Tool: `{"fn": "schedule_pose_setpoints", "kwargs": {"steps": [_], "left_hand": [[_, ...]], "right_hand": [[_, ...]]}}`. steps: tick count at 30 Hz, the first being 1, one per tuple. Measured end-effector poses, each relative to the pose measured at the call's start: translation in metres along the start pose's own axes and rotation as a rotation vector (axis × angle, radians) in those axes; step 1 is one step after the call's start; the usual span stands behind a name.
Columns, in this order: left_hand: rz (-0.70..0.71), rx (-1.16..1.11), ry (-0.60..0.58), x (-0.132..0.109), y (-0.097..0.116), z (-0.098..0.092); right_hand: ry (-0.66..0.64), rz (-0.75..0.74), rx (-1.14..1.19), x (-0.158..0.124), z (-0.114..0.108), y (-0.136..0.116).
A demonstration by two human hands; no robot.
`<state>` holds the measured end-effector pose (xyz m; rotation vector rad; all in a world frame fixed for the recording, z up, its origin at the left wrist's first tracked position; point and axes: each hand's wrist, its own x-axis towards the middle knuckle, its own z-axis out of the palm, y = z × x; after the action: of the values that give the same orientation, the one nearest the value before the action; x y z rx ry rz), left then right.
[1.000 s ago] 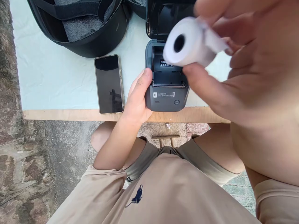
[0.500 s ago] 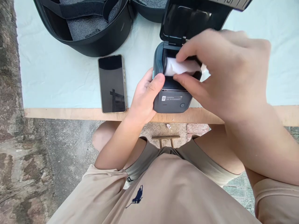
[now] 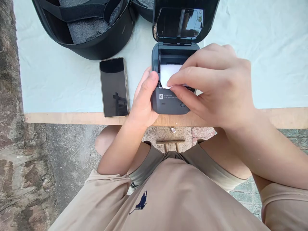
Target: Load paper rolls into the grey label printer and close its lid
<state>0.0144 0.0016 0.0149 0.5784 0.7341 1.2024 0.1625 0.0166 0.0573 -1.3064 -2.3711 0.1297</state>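
A small dark grey label printer (image 3: 176,109) stands at the table's front edge with its black lid (image 3: 179,24) raised. Inside its bay lies white paper (image 3: 166,75), its free end drawn toward the front slot. My left hand (image 3: 145,96) grips the printer's left side, thumb on top by the bay. With thumb and forefinger, my right hand (image 3: 214,85) pinches the paper's front edge above the slot. The right part of the bay and the power button are partly hidden behind that hand.
A phone (image 3: 114,86) with a dark screen lies left of the printer. Behind it an open black zip case (image 3: 96,41) with grey foam and a strap takes up the back left. The table (image 3: 271,118) has a pale blue cover and a bare wooden front edge.
My right hand has moved left and drawn the paper's end forward over the front slot. The printer has shifted slightly left, turning a little, and its lid's inside shows more fully.
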Motion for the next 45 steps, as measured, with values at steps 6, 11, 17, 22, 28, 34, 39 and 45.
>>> {"fn": "schedule_pose_setpoints", "kwargs": {"steps": [6, 11, 17, 22, 28, 34, 39, 45], "left_hand": [[-0.025, -0.006, -0.016, -0.002, 0.002, -0.004], [0.018, 0.073, -0.05, 0.002, -0.003, -0.017], [0.027, 0.072, -0.097, 0.005, -0.006, -0.024], [0.033, 0.093, -0.086, 0.005, -0.006, -0.022], [0.063, 0.137, -0.135, 0.012, -0.015, -0.035], [0.087, 0.347, -0.209, 0.009, -0.015, -0.036], [0.132, 0.388, -0.228, 0.01, -0.013, -0.035], [0.104, 0.362, -0.132, 0.01, -0.017, -0.037]], "right_hand": [[0.236, -0.192, 0.096, -0.01, 0.015, 0.005], [0.239, -0.084, 0.18, -0.011, 0.013, 0.011], [0.208, -0.135, 0.133, -0.011, 0.011, 0.019], [0.185, -0.032, 0.252, -0.012, 0.01, 0.012], [0.248, 0.23, 0.433, -0.017, 0.003, 0.013], [0.421, 0.169, 0.621, -0.002, 0.002, 0.028], [0.275, 0.291, 0.539, 0.0, -0.011, 0.015], [0.156, -0.018, 0.34, -0.011, -0.007, 0.028]]}}
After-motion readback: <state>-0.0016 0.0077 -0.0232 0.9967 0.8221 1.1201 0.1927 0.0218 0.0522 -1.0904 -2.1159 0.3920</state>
